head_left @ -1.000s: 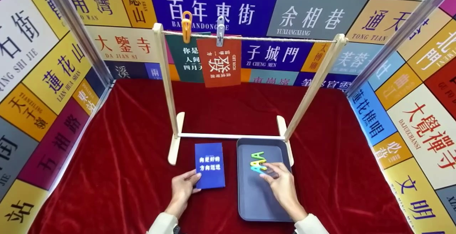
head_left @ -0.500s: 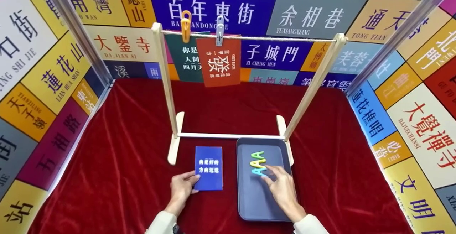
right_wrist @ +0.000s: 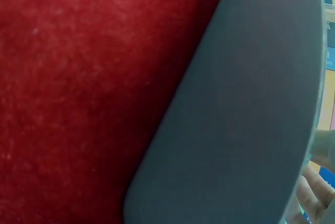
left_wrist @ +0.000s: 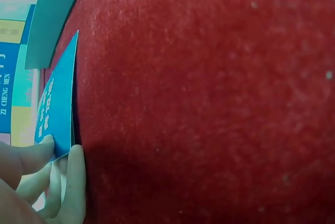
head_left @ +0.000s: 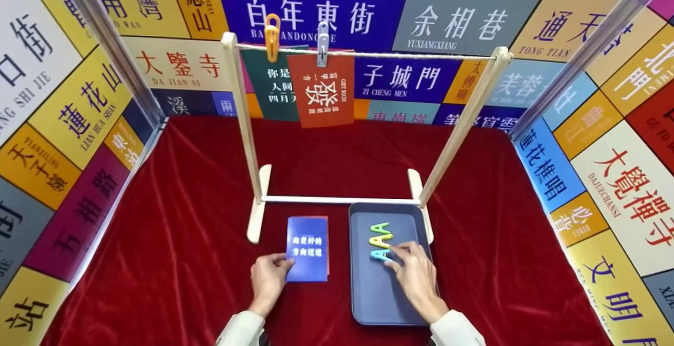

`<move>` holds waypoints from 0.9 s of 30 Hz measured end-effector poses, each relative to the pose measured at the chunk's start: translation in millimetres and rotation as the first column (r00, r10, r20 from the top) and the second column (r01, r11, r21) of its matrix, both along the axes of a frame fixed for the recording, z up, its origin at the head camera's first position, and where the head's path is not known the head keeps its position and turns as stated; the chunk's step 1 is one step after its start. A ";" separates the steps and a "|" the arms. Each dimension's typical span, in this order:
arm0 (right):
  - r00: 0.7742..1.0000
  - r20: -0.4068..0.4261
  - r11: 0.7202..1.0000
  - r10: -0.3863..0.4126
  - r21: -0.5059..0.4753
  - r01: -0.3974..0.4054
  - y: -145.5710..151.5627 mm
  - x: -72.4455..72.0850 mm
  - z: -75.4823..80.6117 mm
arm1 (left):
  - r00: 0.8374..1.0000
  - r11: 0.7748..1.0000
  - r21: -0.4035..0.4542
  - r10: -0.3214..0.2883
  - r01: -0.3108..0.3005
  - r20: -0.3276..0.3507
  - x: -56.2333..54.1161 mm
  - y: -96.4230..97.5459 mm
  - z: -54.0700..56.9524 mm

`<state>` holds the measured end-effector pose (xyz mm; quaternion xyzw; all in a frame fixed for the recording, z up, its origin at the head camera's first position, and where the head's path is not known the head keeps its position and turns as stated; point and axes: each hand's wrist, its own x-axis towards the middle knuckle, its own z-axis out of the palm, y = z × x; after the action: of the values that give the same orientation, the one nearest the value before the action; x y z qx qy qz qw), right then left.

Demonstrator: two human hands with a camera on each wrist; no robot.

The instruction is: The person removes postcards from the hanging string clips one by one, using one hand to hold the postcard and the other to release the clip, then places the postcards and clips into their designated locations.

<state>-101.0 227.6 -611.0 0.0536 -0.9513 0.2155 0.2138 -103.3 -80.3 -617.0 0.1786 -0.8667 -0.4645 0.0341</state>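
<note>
My left hand pinches the lower left edge of a blue card with white characters. In the left wrist view, the thumb lies on the face of the blue card and the other fingers are behind it. A thin orange-red edge shows along its right side. Over the grey tray, my right hand pinches the end of a light-blue clothespin between thumb and index finger. Just above it lie a yellow clothespin and a green clothespin. The tray wall hides most of this hand in the right wrist view.
Behind stands a wooden frame with a string across its top. An orange clothespin and a grey clothespin hold a green card and a red card. Red cloth covers the table.
The blue card has shifted slightly down and left with my left hand, after standing a little higher. My right hand stays at the light-blue clothespin, with small finger movements.
</note>
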 end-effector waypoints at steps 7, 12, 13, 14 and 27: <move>0.999 0.035 0.999 -0.019 0.037 0.017 -0.8 -1.8 -3.0 | 0.999 0.997 -0.067 0.031 -0.031 0.006 0.4 1.1 -2.2; 0.998 0.052 0.997 -0.030 0.069 0.026 -1.1 -2.7 -5.1 | 0.999 0.996 -0.075 0.047 -0.045 0.014 0.0 2.4 -4.5; 0.998 0.053 0.997 -0.033 0.074 0.029 -1.1 -3.0 -5.5 | 0.999 0.996 -0.075 0.047 -0.046 0.014 -0.3 2.7 -4.7; 0.998 0.053 0.996 -0.036 0.079 0.032 -1.0 -3.2 -5.9 | 0.999 0.996 -0.076 0.049 -0.048 0.014 -0.5 3.1 -4.8; 0.998 0.018 0.997 -0.064 0.039 0.063 -2.1 -5.8 -12.7 | 0.999 0.997 -0.064 0.042 -0.043 -0.006 0.5 4.8 -7.2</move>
<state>-106.7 225.5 -623.7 0.0255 -0.9585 0.1907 0.2104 -102.8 -75.5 -624.3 0.1948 -0.8770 -0.4361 0.0515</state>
